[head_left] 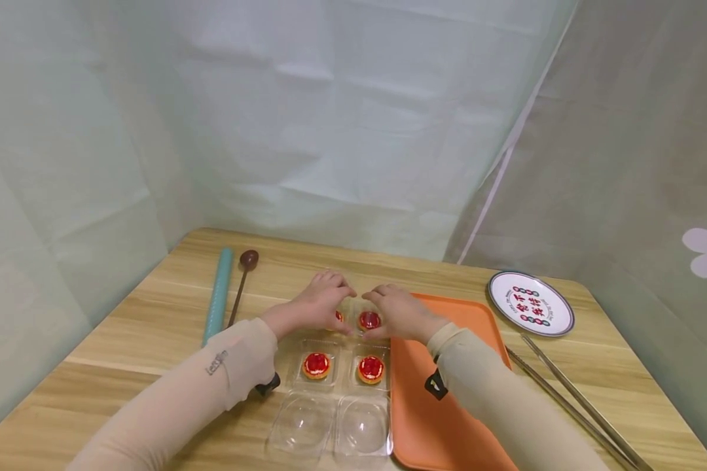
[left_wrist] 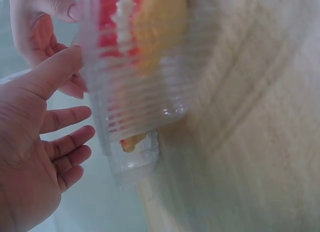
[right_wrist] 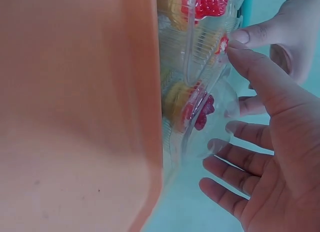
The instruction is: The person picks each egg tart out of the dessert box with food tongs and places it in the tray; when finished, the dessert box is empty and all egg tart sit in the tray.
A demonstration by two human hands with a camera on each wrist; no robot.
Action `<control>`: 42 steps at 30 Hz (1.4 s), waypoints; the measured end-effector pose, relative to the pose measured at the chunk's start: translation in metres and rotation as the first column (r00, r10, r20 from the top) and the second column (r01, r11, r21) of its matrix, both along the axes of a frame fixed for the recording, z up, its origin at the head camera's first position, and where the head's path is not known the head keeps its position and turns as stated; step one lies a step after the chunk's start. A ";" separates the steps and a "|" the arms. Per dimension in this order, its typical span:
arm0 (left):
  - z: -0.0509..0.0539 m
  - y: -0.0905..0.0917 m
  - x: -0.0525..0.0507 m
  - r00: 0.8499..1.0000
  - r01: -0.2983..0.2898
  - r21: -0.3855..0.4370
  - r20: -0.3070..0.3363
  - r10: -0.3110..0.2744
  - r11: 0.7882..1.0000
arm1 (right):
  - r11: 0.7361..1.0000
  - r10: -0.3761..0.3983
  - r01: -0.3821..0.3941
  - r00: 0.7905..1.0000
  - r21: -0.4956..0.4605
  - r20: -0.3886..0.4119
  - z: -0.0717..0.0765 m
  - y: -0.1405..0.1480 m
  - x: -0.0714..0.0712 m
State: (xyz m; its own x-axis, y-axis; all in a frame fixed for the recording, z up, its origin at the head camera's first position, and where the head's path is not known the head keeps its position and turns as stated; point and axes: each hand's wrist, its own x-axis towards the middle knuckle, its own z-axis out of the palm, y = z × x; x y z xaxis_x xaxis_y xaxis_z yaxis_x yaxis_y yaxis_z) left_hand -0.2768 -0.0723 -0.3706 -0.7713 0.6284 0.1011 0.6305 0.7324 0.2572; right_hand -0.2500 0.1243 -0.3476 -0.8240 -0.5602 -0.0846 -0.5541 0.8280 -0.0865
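Observation:
Clear plastic boxes (head_left: pixel 343 386) hold several red-topped tarts (head_left: pixel 370 369). Two domed lids (head_left: pixel 363 426) lie folded open at the front. At the rear pair of compartments, my left hand (head_left: pixel 321 304) and right hand (head_left: pixel 404 315) face each other, one on each side. In the right wrist view, the fingertips of my right hand (right_wrist: pixel 280 147) touch or nearly touch a clear dome over a tart (right_wrist: pixel 200 111), its thumb near the box's edge. The left wrist view has my left hand (left_wrist: pixel 35 147) with fingers loosely bent and thumb at the plastic edge (left_wrist: pixel 105 106).
An orange tray (head_left: pixel 427 399) lies right of the boxes, under my right forearm. Beyond it are a printed white plate (head_left: pixel 531 304) and long metal tongs (head_left: pixel 583 399). On the left lie a teal rod (head_left: pixel 218 294) and a brown spoon (head_left: pixel 249 260). Curtains stand behind the table.

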 end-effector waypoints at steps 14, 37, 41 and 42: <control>-0.008 0.001 0.001 0.999 0.024 0.027 -0.022 -0.024 0.999 | 1.000 0.018 -0.018 1.000 -0.009 0.003 -0.007 -0.003 -0.004; -0.014 0.003 0.001 0.998 0.036 0.009 -0.043 -0.035 0.999 | 0.995 0.045 -0.041 0.998 -0.090 0.043 -0.009 0.002 -0.008; -0.015 0.003 0.001 0.999 0.030 0.007 -0.039 -0.030 1.000 | 0.993 0.046 -0.040 0.997 -0.110 0.054 -0.006 0.003 -0.008; -0.015 0.003 0.001 0.999 0.029 0.010 -0.035 -0.029 1.000 | 0.993 0.045 -0.038 0.997 -0.112 0.058 -0.006 0.003 -0.008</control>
